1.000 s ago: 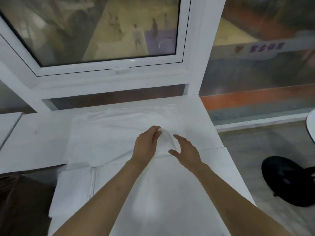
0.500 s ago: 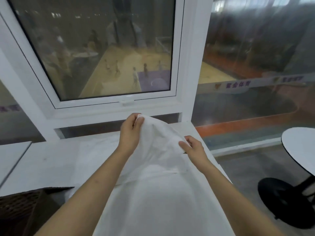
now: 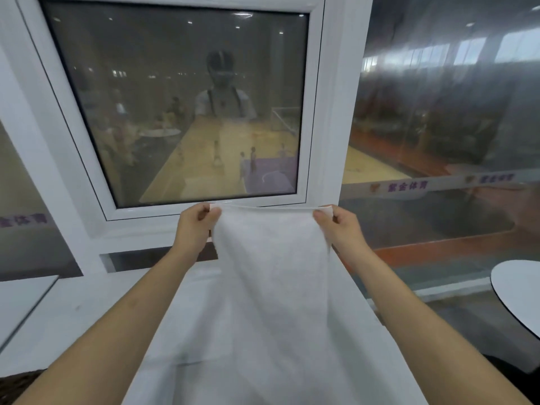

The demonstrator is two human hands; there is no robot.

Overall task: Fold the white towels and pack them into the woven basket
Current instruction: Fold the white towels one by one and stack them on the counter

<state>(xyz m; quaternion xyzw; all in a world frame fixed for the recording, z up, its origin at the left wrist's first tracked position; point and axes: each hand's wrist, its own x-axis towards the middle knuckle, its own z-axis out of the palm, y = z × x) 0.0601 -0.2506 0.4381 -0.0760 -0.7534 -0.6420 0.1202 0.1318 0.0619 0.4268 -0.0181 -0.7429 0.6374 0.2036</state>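
A white towel (image 3: 271, 287) hangs in the air in front of me, stretched between both hands by its top edge. My left hand (image 3: 195, 225) pinches the top left corner and my right hand (image 3: 340, 225) pinches the top right corner, both raised to the height of the window sill. The cloth drapes down over the white table (image 3: 96, 311) and out of the bottom of the view. A dark sliver of the woven basket (image 3: 17, 385) shows at the bottom left corner, partly behind my left forearm.
A white-framed window (image 3: 181, 112) stands right behind the table, with glass panels to its right. A round white table (image 3: 520, 293) is at the right edge, over the grey floor. Another white surface (image 3: 20, 302) lies at the left.
Both hands have lifted the towel off the table and spread apart, from a loose bunch to a taut top edge held high. My view has tilted up towards the window.
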